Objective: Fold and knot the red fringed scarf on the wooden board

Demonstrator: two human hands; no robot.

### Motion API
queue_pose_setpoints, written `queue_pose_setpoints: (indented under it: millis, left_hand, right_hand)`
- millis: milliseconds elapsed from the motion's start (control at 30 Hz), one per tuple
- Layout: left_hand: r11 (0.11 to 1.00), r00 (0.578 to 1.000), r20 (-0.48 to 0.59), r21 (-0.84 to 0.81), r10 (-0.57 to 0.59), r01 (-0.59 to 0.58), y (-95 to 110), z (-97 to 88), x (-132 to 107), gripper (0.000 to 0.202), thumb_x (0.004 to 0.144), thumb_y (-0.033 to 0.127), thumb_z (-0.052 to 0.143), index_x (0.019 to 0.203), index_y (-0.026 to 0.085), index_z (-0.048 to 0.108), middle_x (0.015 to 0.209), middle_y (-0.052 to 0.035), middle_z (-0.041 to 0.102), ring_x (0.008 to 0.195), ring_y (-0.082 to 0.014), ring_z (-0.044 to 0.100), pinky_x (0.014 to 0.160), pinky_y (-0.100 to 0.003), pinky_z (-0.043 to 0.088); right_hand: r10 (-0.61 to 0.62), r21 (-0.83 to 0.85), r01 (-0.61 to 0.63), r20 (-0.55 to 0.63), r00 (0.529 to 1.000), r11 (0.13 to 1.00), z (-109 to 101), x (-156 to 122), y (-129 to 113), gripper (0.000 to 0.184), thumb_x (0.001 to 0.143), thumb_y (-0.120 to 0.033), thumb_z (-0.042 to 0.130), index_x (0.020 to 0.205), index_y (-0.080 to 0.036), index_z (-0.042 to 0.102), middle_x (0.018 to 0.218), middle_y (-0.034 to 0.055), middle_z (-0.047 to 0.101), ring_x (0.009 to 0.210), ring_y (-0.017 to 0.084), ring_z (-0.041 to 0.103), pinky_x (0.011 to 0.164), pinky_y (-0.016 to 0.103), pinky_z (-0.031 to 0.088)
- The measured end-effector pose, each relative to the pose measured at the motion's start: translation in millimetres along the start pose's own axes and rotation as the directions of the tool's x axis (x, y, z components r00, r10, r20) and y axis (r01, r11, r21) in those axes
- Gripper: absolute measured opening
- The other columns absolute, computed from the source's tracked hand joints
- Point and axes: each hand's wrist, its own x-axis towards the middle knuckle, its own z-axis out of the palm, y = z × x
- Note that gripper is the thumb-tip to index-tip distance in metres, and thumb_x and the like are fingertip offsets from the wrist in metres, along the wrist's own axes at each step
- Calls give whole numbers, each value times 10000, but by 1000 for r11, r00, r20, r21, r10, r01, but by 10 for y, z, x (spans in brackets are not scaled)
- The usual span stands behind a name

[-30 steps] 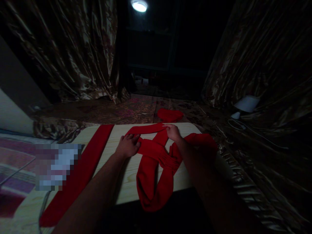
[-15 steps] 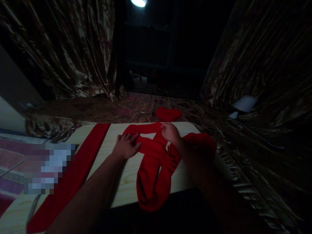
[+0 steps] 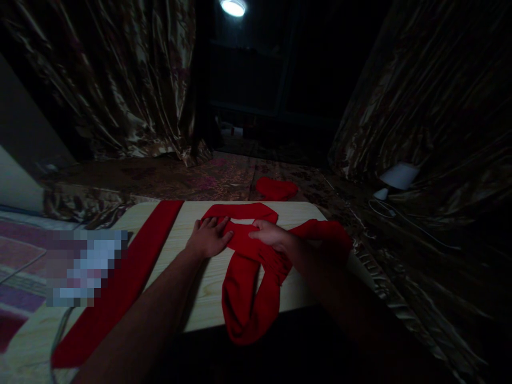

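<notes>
A red garment (image 3: 246,288) with long strap-like parts lies across a pale wooden board (image 3: 200,298). My left hand (image 3: 208,239) rests flat on the board, its fingers spread over the left side of the red cloth. My right hand (image 3: 269,234) lies on the cloth's middle, fingers curled over a fold of it. A red loop (image 3: 240,210) of the cloth reaches beyond both hands. The garment's lower end hangs over the board's near edge.
A long red strip (image 3: 132,272) lies diagonally at the board's left. A small red piece (image 3: 277,188) sits on the patterned bedding beyond the board. A white lamp-like object (image 3: 398,176) with a cable is at right. Shiny curtains hang on both sides. A blurred patch covers the left.
My right hand has come down and leftward from the top strap to the middle of the cloth, folding the strap toward my left hand. The left hand has hardly moved.
</notes>
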Motion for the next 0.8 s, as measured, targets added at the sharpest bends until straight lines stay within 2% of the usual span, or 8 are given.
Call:
queue_pose_setpoints:
  millis: [100, 267, 400, 467, 533, 567, 633, 800]
  left_hand:
    - [1000, 1000, 0, -11, -5, 5, 7, -5, -2, 729, 950, 659, 291, 1565, 271, 344, 1548, -176, 432, 1427, -380, 359, 1128, -606, 212]
    - [997, 999, -49, -71, -5, 2, 36, -89, -12, 654, 955, 612, 332, 1486, 265, 490, 1502, -151, 502, 1396, -357, 412, 1132, -603, 234]
    - [993, 985, -163, -115, -52, 33, 203, -368, -174, 506, 961, 479, 364, 1219, 207, 705, 1254, -126, 691, 1206, -303, 586, 1066, -451, 381]
    - [986, 974, -167, -88, -155, 142, 346, -534, -358, 519, 954, 478, 352, 1142, 169, 724, 1122, -166, 724, 1086, -324, 643, 947, -434, 455]
    - [972, 973, 54, -61, -226, 229, 500, -655, -594, 581, 918, 599, 357, 1002, 176, 747, 922, -187, 739, 850, -341, 693, 753, -438, 491]
    - [973, 964, 166, -60, -208, 221, 572, -688, -718, 610, 888, 671, 362, 937, 203, 750, 852, -181, 736, 778, -343, 694, 697, -435, 482]
    - [982, 947, 292, -89, -137, 169, 692, -699, -944, 545, 841, 700, 429, 924, 256, 734, 814, -160, 738, 754, -342, 696, 660, -420, 462]
    - [982, 937, 346, -162, -41, 102, 806, -593, -1206, 319, 834, 497, 518, 944, 257, 696, 840, -154, 748, 767, -325, 710, 634, -375, 429]
  right_hand:
    - [95, 220, -109, 71, 993, 969, 54, -92, -15, 287, 733, -170, 759, 992, -187, 636, 830, 16, 710, 734, 188, 689, 698, 310, 564]
    - [142, 351, -150, 48, 989, 924, 99, -170, 24, 367, 656, -143, 829, 985, -165, 668, 827, 32, 729, 751, 193, 709, 720, 308, 581]
    - [145, 381, -151, 45, 988, 912, 134, -163, 110, 409, 638, -116, 827, 1013, -151, 668, 872, 44, 745, 759, 183, 719, 740, 300, 585]
    - [166, 342, -159, 8, 986, 926, 141, -164, 143, 519, 601, -111, 847, 1077, -168, 648, 903, 38, 747, 766, 193, 724, 726, 306, 588]
    - [175, 288, -169, 4, 984, 943, 137, -174, 158, 619, 570, -120, 865, 1137, -189, 624, 927, 32, 745, 770, 207, 726, 708, 319, 591]
    - [170, 257, -169, 18, 985, 951, 133, -183, 159, 648, 558, -125, 872, 1149, -195, 617, 928, 30, 743, 768, 211, 725, 700, 320, 591]
    - [150, 191, -157, 52, 987, 969, 125, -201, 152, 675, 529, -122, 880, 1144, -204, 616, 909, 19, 741, 758, 212, 720, 685, 314, 585]
    - [124, 45, -127, 67, 990, 991, 167, -240, 100, 576, 512, -80, 857, 1034, -200, 644, 825, -11, 733, 734, 202, 706, 656, 282, 571]
